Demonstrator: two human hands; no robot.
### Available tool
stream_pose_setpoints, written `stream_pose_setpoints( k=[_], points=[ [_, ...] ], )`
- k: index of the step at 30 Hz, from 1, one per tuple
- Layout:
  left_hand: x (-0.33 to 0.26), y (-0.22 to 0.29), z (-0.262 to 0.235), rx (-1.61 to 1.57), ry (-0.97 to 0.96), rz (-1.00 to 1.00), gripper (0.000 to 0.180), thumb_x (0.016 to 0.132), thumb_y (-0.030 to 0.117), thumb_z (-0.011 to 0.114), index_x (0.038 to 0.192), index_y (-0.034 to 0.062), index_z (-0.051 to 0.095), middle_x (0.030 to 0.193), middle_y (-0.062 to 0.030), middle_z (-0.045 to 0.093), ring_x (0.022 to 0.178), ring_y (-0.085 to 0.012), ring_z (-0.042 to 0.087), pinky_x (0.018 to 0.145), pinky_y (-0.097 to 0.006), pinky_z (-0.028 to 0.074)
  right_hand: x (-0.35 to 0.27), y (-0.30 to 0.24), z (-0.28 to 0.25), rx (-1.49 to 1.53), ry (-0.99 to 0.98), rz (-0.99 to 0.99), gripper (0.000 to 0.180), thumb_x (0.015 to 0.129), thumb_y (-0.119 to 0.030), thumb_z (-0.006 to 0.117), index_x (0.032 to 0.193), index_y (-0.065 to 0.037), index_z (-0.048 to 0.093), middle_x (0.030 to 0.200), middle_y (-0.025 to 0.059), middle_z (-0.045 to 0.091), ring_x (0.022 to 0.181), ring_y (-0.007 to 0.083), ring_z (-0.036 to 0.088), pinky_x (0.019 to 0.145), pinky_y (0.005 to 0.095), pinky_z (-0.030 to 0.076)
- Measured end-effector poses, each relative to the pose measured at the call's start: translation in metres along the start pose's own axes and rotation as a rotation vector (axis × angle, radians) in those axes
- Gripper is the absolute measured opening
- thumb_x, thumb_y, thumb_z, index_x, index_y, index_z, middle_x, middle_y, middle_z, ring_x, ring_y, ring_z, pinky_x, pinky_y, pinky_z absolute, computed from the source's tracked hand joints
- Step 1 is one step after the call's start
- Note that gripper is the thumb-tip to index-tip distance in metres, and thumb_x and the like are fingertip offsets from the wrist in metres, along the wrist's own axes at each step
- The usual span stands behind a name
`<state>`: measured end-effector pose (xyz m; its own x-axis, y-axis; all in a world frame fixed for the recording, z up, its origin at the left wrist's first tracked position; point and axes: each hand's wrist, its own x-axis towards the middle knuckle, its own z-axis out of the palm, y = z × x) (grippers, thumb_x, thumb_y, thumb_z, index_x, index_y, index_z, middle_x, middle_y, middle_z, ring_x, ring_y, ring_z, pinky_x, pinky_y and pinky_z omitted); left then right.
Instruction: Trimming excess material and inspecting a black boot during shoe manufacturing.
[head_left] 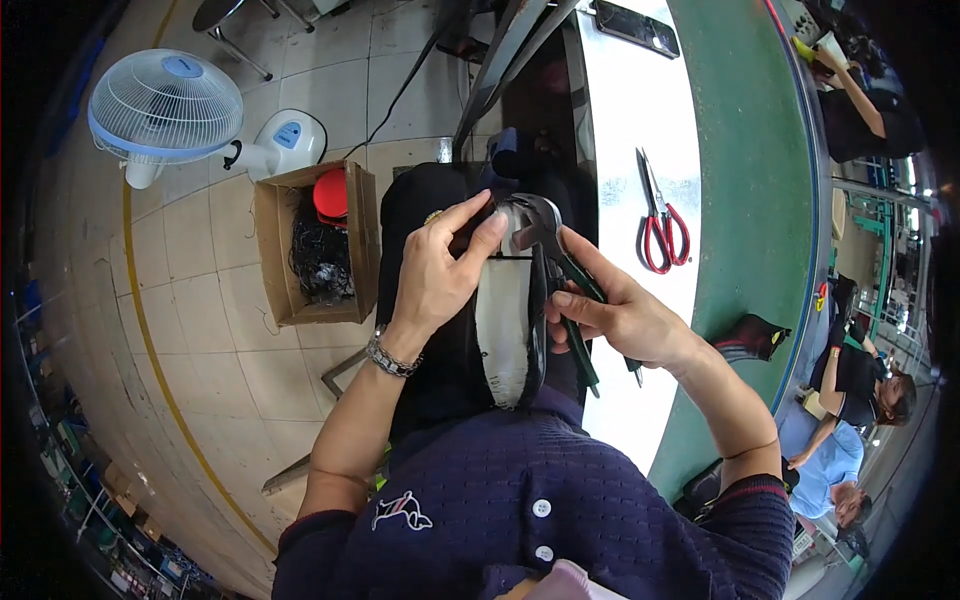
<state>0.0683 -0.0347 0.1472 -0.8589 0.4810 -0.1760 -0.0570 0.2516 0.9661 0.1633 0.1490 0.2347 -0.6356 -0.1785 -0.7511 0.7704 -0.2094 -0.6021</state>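
Across my lap lies a shoe, bottom up, with a pale underside and a dark upper drawn round its edge. My left hand is closed on its far end, thumb pressing on the underside and fingers over the side. In my right hand is a pair of pincers with a metal head and dark green handles. The head of the pincers rests at the far end of the shoe, next to my left thumb. Whether the jaws grip the upper's edge I cannot tell.
Red-handled scissors and a phone lie on the white worktop at right, beside a green belt with a dark shoe upper. Left stand a cardboard box of scraps and a fan. Co-workers sit far right.
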Motion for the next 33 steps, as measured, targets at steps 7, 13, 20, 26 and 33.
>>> stream_pose_setpoints(
  k=[7, 13, 20, 26, 33],
  points=[
    [-0.002, -0.001, -0.014, -0.118, -0.062, -0.073, 0.051, 0.102, 0.039, 0.044, 0.122, -0.0049, 0.06, 0.11, -0.0201, 0.068, 0.105, -0.0218, 0.064, 0.09, -0.029, 0.047, 0.004, 0.017, 0.006, -0.346, 0.089, -0.171, 0.062, 0.101, -0.014, 0.049, 0.152, -0.007, 0.015, 0.076, 0.0052, 0.055, 0.066, 0.0122, 0.057, 0.062, 0.0301, 0.051],
    [-0.007, -0.003, -0.005, -0.197, -0.051, -0.065, 0.033, 0.097, 0.019, 0.052, 0.121, -0.0018, 0.061, 0.096, -0.0173, 0.069, 0.095, -0.0246, 0.066, 0.083, -0.031, 0.05, 0.006, 0.031, 0.013, -0.559, 0.202, -0.282, 0.063, 0.1, -0.011, 0.048, 0.152, -0.012, 0.014, 0.074, 0.0079, 0.058, 0.062, 0.0144, 0.059, 0.06, 0.0321, 0.052],
    [-0.01, -0.002, 0.003, 0.193, 0.139, 0.354, 0.023, 0.085, 0.0, 0.058, 0.108, 0.0007, 0.065, 0.107, -0.0178, 0.068, 0.096, -0.0331, 0.068, 0.081, -0.036, 0.055, 0.004, 0.031, 0.0, -0.603, 0.169, -0.347, 0.062, 0.099, -0.008, 0.048, 0.152, -0.012, 0.016, 0.071, 0.0063, 0.057, 0.062, 0.0153, 0.06, 0.06, 0.0333, 0.053],
    [-0.007, -0.006, -0.003, 0.492, 0.076, 0.621, 0.034, 0.077, -0.008, 0.059, 0.11, -0.0007, 0.065, 0.111, -0.02, 0.066, 0.087, -0.0315, 0.068, 0.077, -0.037, 0.056, -0.008, -0.002, -0.005, -1.029, 0.173, -0.218, 0.06, 0.095, -0.005, 0.051, 0.148, -0.01, 0.024, 0.069, 0.0193, 0.064, 0.059, 0.0308, 0.066, 0.058, 0.0418, 0.05],
    [-0.008, -0.011, -0.004, 0.632, 0.096, 0.687, 0.041, 0.072, -0.009, 0.058, 0.112, -0.0011, 0.063, 0.117, -0.0209, 0.063, 0.08, -0.0293, 0.066, 0.073, -0.035, 0.057, -0.025, -0.044, 0.018, -1.181, 0.403, -0.667, 0.071, 0.091, -0.008, 0.059, 0.151, -0.016, 0.022, 0.067, 0.0196, 0.062, 0.057, 0.0391, 0.063, 0.054, 0.0454, 0.047]
  ],
)
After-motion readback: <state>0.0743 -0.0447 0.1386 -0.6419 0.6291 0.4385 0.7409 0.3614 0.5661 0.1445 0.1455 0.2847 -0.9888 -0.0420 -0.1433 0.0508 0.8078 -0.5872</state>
